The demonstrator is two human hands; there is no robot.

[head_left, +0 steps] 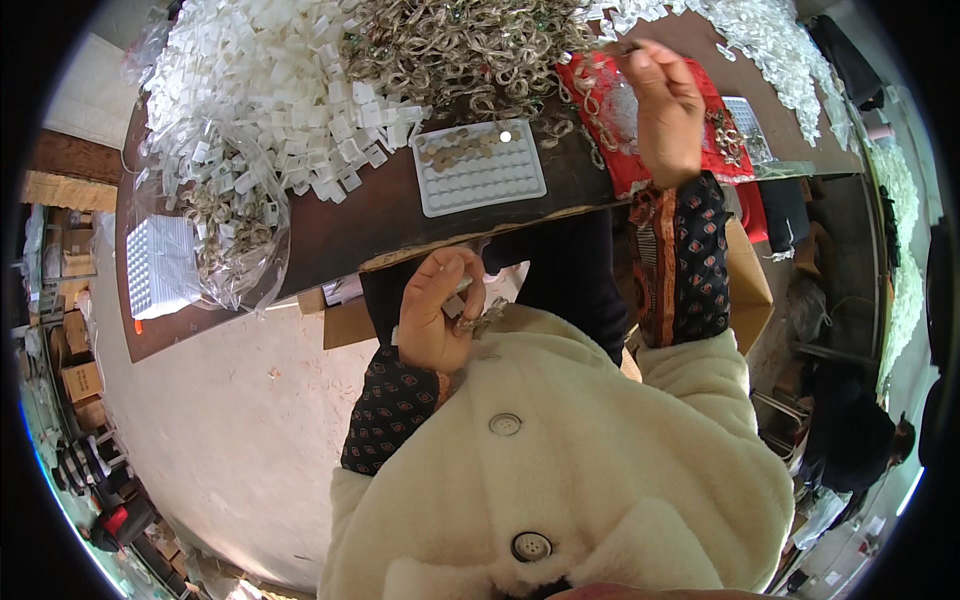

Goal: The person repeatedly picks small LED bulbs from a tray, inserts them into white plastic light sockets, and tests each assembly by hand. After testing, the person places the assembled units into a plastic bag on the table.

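My left hand (438, 312) is closed in front of my coat, below the table's front edge. Its fingers pinch a small clear-white plastic piece (463, 287), and a greyish-brown looped strand (488, 317) hangs out beside the palm. My right hand (668, 118) is raised over a red plastic bag (715, 105) on the table, with thumb and fingertips pinched together. A small dark bit shows at those fingertips, too small to name. Between the hands and farther off, a white tray (500, 193) with rows of round pockets holds several small dull discs in its far rows.
A large heap of clear-white plastic pieces (270, 90) covers the table's left. Brown looped strands (460, 50) are piled at the back middle. A clear bag (265, 235) and stacked white trays (160, 265) sit at the left corner. Another person (855, 430) is at the far right.
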